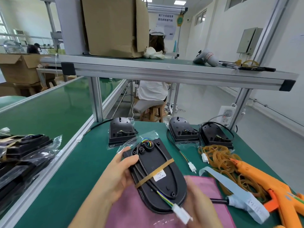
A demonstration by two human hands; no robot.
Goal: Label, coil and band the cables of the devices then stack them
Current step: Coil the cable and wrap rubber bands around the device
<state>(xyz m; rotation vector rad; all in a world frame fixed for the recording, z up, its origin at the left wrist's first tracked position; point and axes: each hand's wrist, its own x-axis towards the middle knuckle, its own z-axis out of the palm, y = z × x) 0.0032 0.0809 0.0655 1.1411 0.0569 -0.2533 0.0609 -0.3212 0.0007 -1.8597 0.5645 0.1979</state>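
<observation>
Your right hand (202, 209), blurred at the near edge, grips the near end of a black oval device (158, 175), with the thumb on its right rim. A white connector (181, 213) on coloured wires hangs off that end, across your fingers. Your left hand (118, 175) grips the device's left side, thumb on top. The cable runs in a loop along the device's back, held down by a tan rubber band (154, 172) that crosses a small white label (159, 176). You hold it just above a pink sheet (125, 211) on the green bench (82, 170).

To the right lie a pale strip of labels (233, 186), an orange tool (269, 186) and a loose pile of rubber bands (220, 160).

Farther off, three more black devices sit in a row: the left device (120, 132) lies on a crumpled clear bag (148, 137), while the middle device (182, 130) and right device (213, 134) have unbanded cables.

On the far left, a stack of banded devices (24, 155) sits in clear plastic bags.

On the shelf above stands a cardboard box (113, 25); its contents are hidden.
</observation>
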